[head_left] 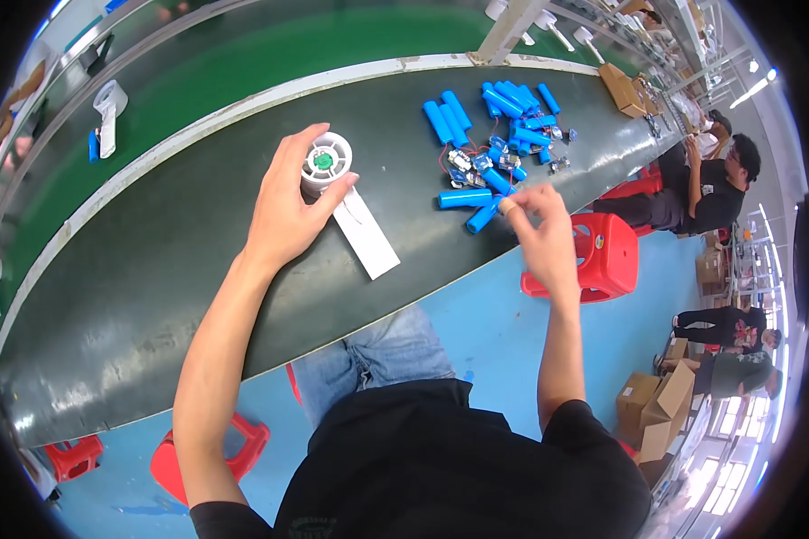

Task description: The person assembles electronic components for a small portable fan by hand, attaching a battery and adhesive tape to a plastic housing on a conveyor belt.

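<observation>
My left hand (283, 202) is wrapped round the round head of a white handheld fan (373, 244). A green part shows in the middle of its spoked face, and a thin wire lies on the flat handle, which points toward me. My right hand (544, 234) is at the near edge of a pile of blue cylindrical batteries (463, 198). Its thumb and forefinger are pinched together by the end of one blue battery (484, 216); what they hold, if anything, is hidden. Small circuit boards and motors (459, 160) with red wires lie among the batteries.
The dark green worktable (153, 296) has a pale rail along its far side. Beyond it, another fan body (109, 112) lies on a green conveyor belt (243, 54). An open cardboard box (622, 90) stands at the far right. Red stools (607, 256) and seated co-workers (719, 184) are on the right.
</observation>
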Demonstrator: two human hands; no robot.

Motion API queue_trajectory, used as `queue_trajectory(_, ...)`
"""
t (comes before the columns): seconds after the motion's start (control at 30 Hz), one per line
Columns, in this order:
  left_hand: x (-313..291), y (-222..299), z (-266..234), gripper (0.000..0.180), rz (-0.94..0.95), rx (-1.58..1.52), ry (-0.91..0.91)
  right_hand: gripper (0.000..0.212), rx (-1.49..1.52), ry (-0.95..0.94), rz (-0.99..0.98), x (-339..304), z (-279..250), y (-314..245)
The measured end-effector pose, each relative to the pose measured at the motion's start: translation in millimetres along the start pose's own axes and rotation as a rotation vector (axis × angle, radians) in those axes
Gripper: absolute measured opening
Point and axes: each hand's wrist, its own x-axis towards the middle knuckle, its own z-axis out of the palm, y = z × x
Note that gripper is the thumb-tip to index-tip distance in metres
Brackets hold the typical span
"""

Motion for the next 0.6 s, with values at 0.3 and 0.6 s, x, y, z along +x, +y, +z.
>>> queue_trajectory(0.3,7.6,-1.0,-0.7,0.059,0.291,0.198,0.147,0.019,0.791,-0.369,0.327,43.0,-33.6,-44.9)
queue_trajectory(0.6,2.3,21.9,16.4,0.043,0.579,0.167,0.168,0.050,0.914,-0.512,0.392,51.8,-3.1,-84.6)
